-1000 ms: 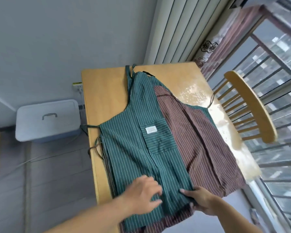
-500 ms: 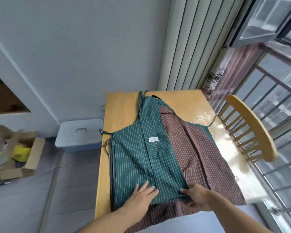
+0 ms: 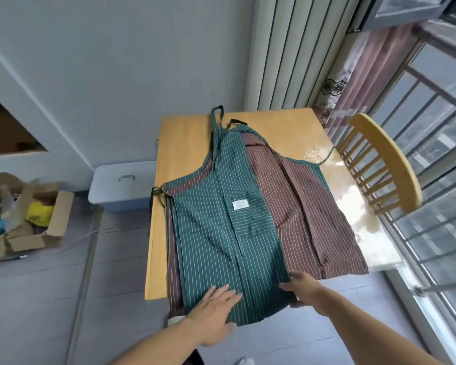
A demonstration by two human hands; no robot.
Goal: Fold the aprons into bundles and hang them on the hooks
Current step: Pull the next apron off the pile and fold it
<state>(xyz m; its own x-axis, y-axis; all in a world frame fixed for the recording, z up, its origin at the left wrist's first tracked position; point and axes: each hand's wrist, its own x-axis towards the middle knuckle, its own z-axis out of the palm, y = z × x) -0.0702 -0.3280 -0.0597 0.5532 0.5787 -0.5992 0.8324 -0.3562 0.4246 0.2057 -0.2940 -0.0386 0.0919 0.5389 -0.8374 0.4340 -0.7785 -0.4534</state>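
Observation:
A green striped apron [image 3: 211, 233] with a front pocket lies spread on the wooden table [image 3: 184, 143], its hem hanging over the near edge. It lies over a maroon striped apron [image 3: 308, 214] that sticks out to the right. My left hand [image 3: 213, 309] rests flat on the green apron's hem with straight fingers. My right hand [image 3: 304, 289] grips the green apron's lower right edge, its fingers partly under the cloth. Neck straps [image 3: 217, 119] reach toward the table's far edge. No hooks are in view.
A wooden chair [image 3: 385, 164] stands at the table's right side, against a barred window [image 3: 437, 127]. A lidded blue plastic box [image 3: 121, 184] sits on the floor left of the table. An open cardboard box [image 3: 34, 219] with clutter lies farther left.
The view has pulled back and tilted up, showing more wall and floor. Both hands stay at the green apron's hem; the left hand's fingers have flattened out on the cloth.

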